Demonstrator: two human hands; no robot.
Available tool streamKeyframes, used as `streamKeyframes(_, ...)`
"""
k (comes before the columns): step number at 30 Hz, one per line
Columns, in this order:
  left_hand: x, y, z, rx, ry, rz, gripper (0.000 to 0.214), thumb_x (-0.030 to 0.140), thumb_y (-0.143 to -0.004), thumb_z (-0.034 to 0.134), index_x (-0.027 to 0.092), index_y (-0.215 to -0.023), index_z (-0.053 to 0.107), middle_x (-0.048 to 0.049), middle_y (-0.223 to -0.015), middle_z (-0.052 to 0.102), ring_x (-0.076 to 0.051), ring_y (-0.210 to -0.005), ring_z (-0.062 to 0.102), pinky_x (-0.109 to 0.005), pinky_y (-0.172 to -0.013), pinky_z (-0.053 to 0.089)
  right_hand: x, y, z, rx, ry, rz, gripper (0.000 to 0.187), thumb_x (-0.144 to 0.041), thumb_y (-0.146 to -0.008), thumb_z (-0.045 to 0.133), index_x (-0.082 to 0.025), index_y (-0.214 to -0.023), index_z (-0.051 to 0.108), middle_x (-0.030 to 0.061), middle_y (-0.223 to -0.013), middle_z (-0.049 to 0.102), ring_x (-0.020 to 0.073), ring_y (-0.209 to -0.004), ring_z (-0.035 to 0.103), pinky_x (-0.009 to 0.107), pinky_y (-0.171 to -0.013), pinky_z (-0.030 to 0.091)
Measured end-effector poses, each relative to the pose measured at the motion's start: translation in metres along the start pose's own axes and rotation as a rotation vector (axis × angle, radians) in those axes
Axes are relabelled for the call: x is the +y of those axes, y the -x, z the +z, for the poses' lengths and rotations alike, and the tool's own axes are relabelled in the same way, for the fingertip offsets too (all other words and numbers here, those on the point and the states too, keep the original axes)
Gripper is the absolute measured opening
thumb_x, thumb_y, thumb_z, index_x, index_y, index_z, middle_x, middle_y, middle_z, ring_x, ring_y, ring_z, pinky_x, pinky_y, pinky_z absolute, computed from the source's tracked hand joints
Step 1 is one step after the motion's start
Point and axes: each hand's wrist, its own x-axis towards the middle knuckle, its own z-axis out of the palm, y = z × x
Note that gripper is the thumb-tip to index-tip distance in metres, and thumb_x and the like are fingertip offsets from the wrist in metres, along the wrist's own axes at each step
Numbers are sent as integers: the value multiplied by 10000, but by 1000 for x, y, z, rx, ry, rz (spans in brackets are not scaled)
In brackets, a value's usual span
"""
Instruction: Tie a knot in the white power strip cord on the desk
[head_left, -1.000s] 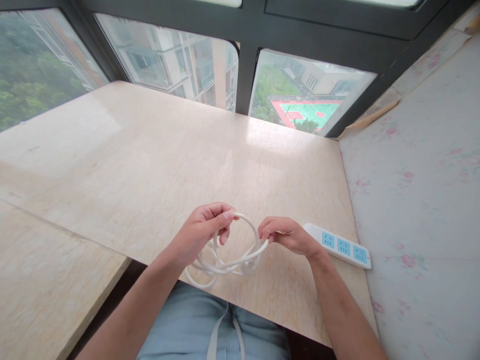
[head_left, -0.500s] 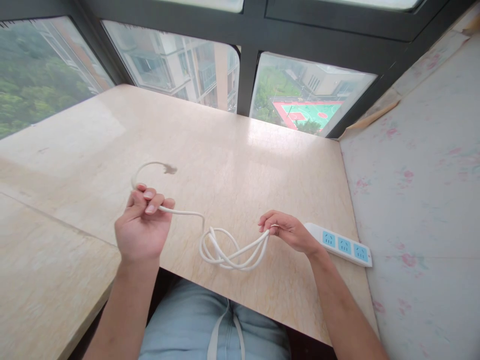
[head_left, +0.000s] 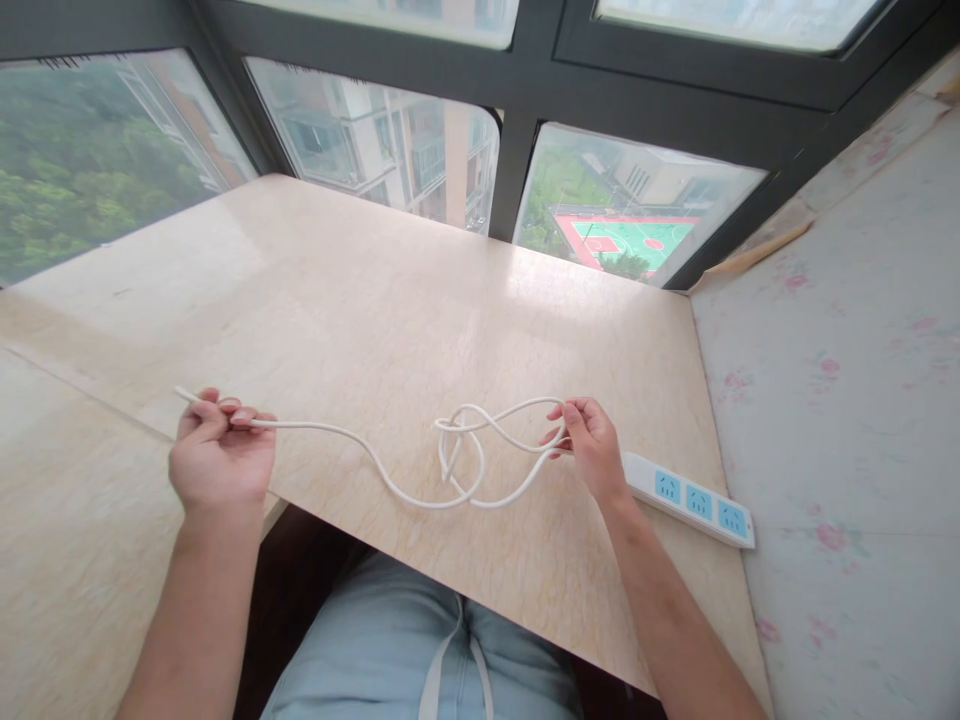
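A white power cord (head_left: 358, 440) runs between my two hands, with several loose, tangled loops in the middle. My left hand (head_left: 223, 445), palm up at the left, has its fingers closed on the cord; a short end sticks out past it, and the plug is not visible. My right hand (head_left: 589, 440) pinches the cord's loops between thumb and fingers. Just right of that hand lies a white power strip (head_left: 637, 473) with three blue socket faces, flat on the tabletop. My right hand partly hides the strip's left end.
The pale marbled tabletop (head_left: 360, 300) reaches back to dark window frames (head_left: 517, 150). A flower-patterned wall (head_left: 840, 420) borders the right side. The table's front edge runs close to my lap (head_left: 420, 640), and a seam crosses the surface at the left.
My left hand has moved left and slightly down, drawing out a longer stretch of cord. The loops have loosened and spread. The plug seen beyond my left hand is no longer visible.
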Motion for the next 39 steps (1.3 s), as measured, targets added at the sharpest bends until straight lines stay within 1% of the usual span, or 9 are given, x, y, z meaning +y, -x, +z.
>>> streamKeyframes(3, 3, -3, 1, 48, -11, 23, 283, -1, -906, 399, 181, -757, 556, 62, -585, 547, -52, -511, 483, -161, -520, 414, 0, -3, 1, 114, -14, -10, 391, -572, -824, 571, -189, -879, 510, -1, -819, 623, 99, -493, 600, 235, -408, 533)
streamKeyframes(6, 7, -6, 0, 43, -79, 28, 267, 8, -905, 412, 179, -764, 561, 52, -604, 584, -69, -573, 541, -171, -548, 448, 3, -8, -1, 137, 34, -34, 400, -586, -823, 563, -196, -888, 503, -4, -832, 624, 94, -508, 591, 228, -425, 528)
streamKeyframes(14, 0, -3, -13, 36, -219, -107, 146, 141, -912, 480, 143, -802, 576, 0, -690, 649, -140, -723, 659, -236, -616, 483, 13, -11, -16, -92, 194, -76, 524, -627, -835, 540, -192, -1122, 487, 53, -905, 627, 136, -631, 604, 253, -520, 519)
streamKeyframes(19, -21, 7, -30, 48, -526, -97, 98, 217, -771, 641, 144, -768, 576, -31, -767, 689, -175, -747, 681, -239, -607, 472, 13, -10, -24, -332, 271, -81, 599, -602, -812, 601, -220, -1262, 499, 97, -1073, 613, 194, -816, 658, 345, -713, 557)
streamKeyframes(24, -46, 20, -44, -71, -766, -74, 254, 330, -647, 729, 148, -794, 627, -55, -837, 704, -199, -829, 680, -257, -654, 496, 15, -10, -21, -311, 323, -109, 490, -552, -781, 659, -198, -1120, 638, 66, -896, 666, 200, -771, 653, 349, -711, 537)
streamKeyframes(27, -56, 31, -46, -133, -883, -6, 310, 390, -672, 713, 152, -854, 637, -70, -893, 706, -218, -879, 676, -282, -690, 510, 11, -9, -19, -289, 289, -106, 415, -525, -750, 694, -194, -1001, 693, 63, -861, 697, 210, -780, 660, 349, -728, 524)
streamKeyframes(31, -61, 53, -39, -350, -1085, 180, 321, 421, -784, 638, 177, -993, 630, -77, -1030, 691, -228, -957, 655, -354, -817, 520, 6, -7, -21, -238, 188, -70, 339, -485, -747, 704, -194, -921, 718, 49, -878, 710, 203, -820, 648, 326, -757, 498)
streamKeyframes(36, -66, 78, -25, -852, -1367, 589, 389, 337, -859, 574, 216, -1228, 566, -95, -1275, 610, -264, -1216, 536, -441, -1020, 416, 7, -10, -23, -123, -70, -49, 228, -413, -769, 696, -200, -848, 683, -23, -687, 604, 128, -677, 582, 268, -706, 471)
streamKeyframes(39, -76, 78, -21, -1052, -1510, 692, 343, 266, -869, 554, 202, -1203, 599, -109, -1220, 648, -285, -1227, 532, -471, -1010, 391, 9, -12, -22, -128, -306, -11, 191, -373, -760, 709, -210, -823, 632, -56, -634, 541, 102, -581, 559, 257, -649, 481)
